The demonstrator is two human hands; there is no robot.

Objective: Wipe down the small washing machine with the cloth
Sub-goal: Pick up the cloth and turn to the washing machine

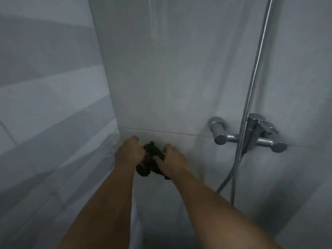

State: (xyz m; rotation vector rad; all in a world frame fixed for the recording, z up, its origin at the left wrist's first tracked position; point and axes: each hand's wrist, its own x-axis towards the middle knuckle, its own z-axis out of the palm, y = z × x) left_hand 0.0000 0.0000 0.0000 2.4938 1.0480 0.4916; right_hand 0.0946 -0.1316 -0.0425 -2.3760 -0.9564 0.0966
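Note:
A dark, bunched-up cloth [150, 159] hangs between both of my hands, held in front of a pale tiled wall. My left hand [129, 153] grips its left end and my right hand [173, 161] grips its right end, the fabric twisted between them. Both forearms reach up from the bottom of the view. No washing machine is in view.
A chrome shower mixer tap [248, 134] juts from the wall at the right, with a metal hose [255, 72] running up from it and looping down below. A pale striped shower curtain [53, 114] fills the left side. The grey tiled wall [170, 69] stands straight ahead.

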